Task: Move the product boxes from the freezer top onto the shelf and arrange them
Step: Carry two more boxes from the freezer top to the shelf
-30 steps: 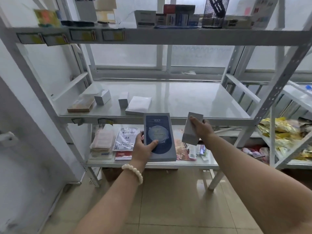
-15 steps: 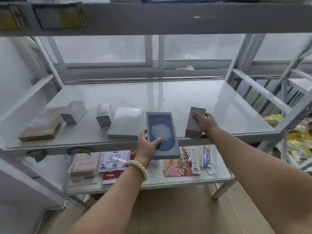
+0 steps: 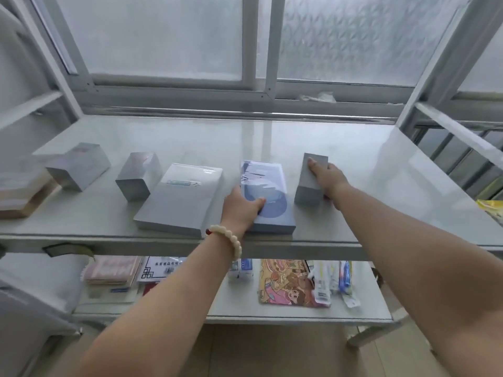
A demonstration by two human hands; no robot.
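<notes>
The shelf (image 3: 353,164) lies under both your hands, and both boxes you hold look to be down on it, so this step is about squaring up rather than carrying. Just left of your left hand (image 3: 241,206) is the flat pale box (image 3: 177,197), the biggest there. Slide the blue box (image 3: 269,191) so its long edge runs parallel to that one with a narrow gap, and its front edge lines up. Do not lift it, because it sits close to the shelf's front lip. Set the grey box (image 3: 309,183), under your right hand (image 3: 328,176), straight beside the blue one, apart as it is now. Past the pale box, further left of your left hand, the small silver box (image 3: 137,175) sits skewed and may want turning.

Your left hand grips the blue box, with the thumb across the lid and the fingers hidden down its left side. Your right hand holds the grey box, with the fingers draped over its top and the palm against its right face.
</notes>
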